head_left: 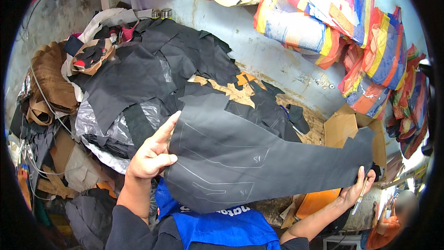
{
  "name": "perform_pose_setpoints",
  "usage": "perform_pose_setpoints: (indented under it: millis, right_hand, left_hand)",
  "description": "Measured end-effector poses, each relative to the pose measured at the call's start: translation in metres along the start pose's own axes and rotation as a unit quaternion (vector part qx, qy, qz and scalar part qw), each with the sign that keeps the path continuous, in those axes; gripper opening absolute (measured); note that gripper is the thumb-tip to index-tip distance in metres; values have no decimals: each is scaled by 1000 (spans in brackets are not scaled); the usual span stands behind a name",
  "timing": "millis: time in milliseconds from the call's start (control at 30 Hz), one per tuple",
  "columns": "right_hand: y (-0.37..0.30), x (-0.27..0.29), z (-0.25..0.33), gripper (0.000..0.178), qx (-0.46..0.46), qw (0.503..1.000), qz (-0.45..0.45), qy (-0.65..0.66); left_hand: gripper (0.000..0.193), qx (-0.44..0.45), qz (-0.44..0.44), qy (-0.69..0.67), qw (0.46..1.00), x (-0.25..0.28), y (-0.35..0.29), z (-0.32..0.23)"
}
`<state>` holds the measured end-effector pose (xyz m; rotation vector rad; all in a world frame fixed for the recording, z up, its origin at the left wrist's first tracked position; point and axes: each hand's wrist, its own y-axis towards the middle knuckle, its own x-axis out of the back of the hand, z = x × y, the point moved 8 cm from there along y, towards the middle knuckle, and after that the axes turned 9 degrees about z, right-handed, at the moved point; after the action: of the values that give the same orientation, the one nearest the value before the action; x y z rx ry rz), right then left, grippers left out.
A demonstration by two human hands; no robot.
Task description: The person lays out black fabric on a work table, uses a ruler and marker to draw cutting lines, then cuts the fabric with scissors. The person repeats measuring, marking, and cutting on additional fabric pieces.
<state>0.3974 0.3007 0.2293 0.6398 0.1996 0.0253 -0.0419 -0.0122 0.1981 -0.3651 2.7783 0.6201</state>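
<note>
A large black leather-like sheet (222, 153) with pale drawn outlines is stretched between my two hands, raised in front of my blue apron (222, 229). My left hand (155, 155) grips its left edge, thumb on the near face and index finger pointing up along the border. At the sheet's far right end, my right hand (360, 186) pinches the lower corner. A slim silver pen (357, 203) is also tucked in that hand, pointing downward. The sheet's ragged upper edge hides part of the worktable.
Black sheets (175, 41) lie heaped at the back, with brown rolled material (53, 78) to their left. Tan scraps (236, 93) and a cardboard box (344, 122) are beyond the held sheet. Striped bags (319, 14) hang on the wall. A person in orange (386, 224) is at lower right.
</note>
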Motion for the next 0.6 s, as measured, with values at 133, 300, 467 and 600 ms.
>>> perform_pose_setpoints:
  millis: [133, 300, 467, 600]
  right_hand:
    - [-4, -5, 2, 27, 9, 1000, -18, -21]
    - [-9, -11, -10, 26, -9, 999, 13, 49]
    - [-13, -15, -12, 28, 0, 999, 15, 42]
    - [-16, -24, -11, 30, 10, 999, 8, 41]
  left_hand:
    - [86, 7, -14, -17, 1000, 7, -4, 0]
    - [86, -15, -23, -2, 1000, 12, -5, -4]
    - [89, -51, -32, -21, 998, 16, -7, -5]
    - [89, -60, -55, 1, 997, 30, -9, 3]
